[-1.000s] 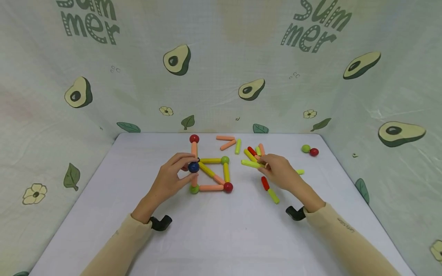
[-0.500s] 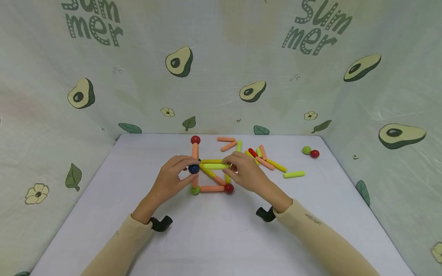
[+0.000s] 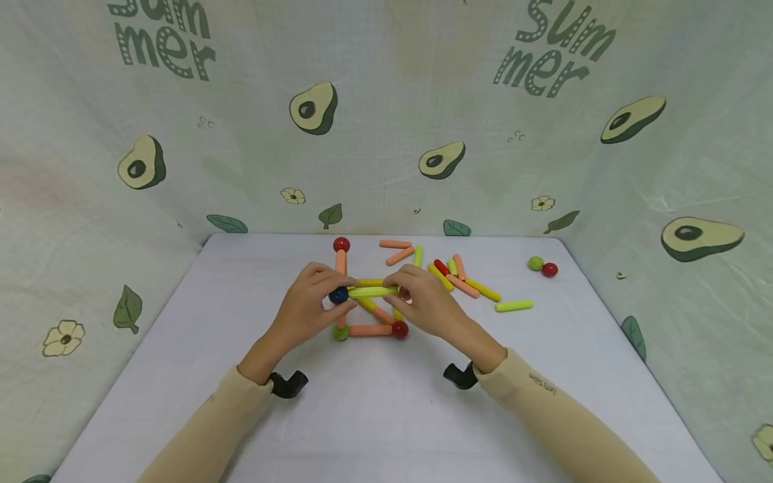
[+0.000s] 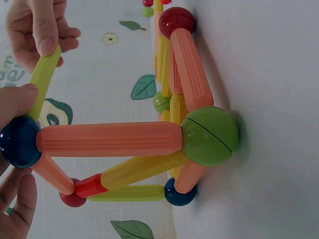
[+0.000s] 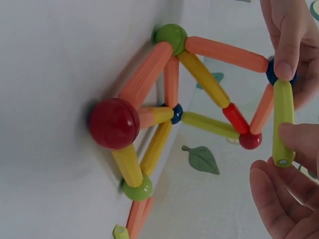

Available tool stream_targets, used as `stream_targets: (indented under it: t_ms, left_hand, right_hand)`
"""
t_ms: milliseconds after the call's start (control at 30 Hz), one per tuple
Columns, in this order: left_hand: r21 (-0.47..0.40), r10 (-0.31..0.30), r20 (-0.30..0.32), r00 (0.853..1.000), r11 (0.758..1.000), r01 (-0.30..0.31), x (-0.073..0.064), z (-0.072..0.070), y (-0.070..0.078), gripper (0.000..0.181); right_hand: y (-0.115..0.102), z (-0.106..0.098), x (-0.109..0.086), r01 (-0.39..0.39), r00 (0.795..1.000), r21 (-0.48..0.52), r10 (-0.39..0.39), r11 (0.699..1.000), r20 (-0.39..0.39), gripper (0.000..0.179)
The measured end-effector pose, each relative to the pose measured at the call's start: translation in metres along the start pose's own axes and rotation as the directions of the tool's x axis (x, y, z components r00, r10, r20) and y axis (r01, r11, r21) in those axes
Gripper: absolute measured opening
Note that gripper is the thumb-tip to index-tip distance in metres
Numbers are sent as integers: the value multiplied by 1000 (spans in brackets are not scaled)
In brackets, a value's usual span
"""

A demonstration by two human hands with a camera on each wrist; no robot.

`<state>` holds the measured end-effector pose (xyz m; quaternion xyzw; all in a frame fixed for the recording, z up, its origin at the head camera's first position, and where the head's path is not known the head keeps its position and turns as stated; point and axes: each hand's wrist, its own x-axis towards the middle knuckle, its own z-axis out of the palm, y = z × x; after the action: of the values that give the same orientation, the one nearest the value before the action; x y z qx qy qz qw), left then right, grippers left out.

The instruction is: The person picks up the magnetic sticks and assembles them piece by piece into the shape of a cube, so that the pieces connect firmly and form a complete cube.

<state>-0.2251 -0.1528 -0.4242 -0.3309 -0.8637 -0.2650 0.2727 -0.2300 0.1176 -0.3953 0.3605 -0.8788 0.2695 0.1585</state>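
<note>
A frame of magnetic sticks and balls stands on the table, with a square base and an upright side at the left. My left hand [image 3: 314, 295] grips the upper dark blue ball [image 3: 338, 294], its fingertips reaching over the near end of a yellow-green magnetic stick [image 3: 370, 292]. That stick lies level against the ball in the head view. My right hand [image 3: 425, 300] pinches its other end between thumb and fingers; a metal disc shows at that tip in the right wrist view. Below are a green ball [image 4: 210, 136] and a red ball [image 5: 114, 124] at base corners.
Loose sticks lie in a pile right of the frame, among them a yellow stick [image 3: 483, 290] and a yellow-green one [image 3: 514, 306]. Orange sticks [image 3: 395, 244] lie at the back. A green ball [image 3: 535, 263] and a red ball [image 3: 549, 270] sit at the back right.
My right hand has carried the yellow-green stick from the pile leftward to the upper blue ball. My left hand has shifted slightly right, its fingertips now over the stick's end.
</note>
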Motion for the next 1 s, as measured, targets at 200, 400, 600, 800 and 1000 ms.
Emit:
stream_targets:
  t_ms: [200,400,600,800,1000]
  left_hand:
    - [0,0,4,1000,1000,0,2,2,3,33]
    - [-32,-41,3,999,999,41,-1,4,4,32]
    - [-54,-58,5,998,997,58,2,6,6,31]
    - [-54,-64,14,998,996,64,4,8,6,30]
    - [-55,-75,19,997,996,75,3,9,7,31]
  right_hand:
    - [4,-4,-2,18,999,55,-20,998,30,25]
    - [38,-29,-13,-57,994,22,54,998,91,34]
    - [119,-67,-41,-269,958,-124,279,955,71,32]
    - [215,-105,-83,-479,863,-263,504,838,33,34]
    - [271,-122,-118,-610,773,-270,634,745,1,39]
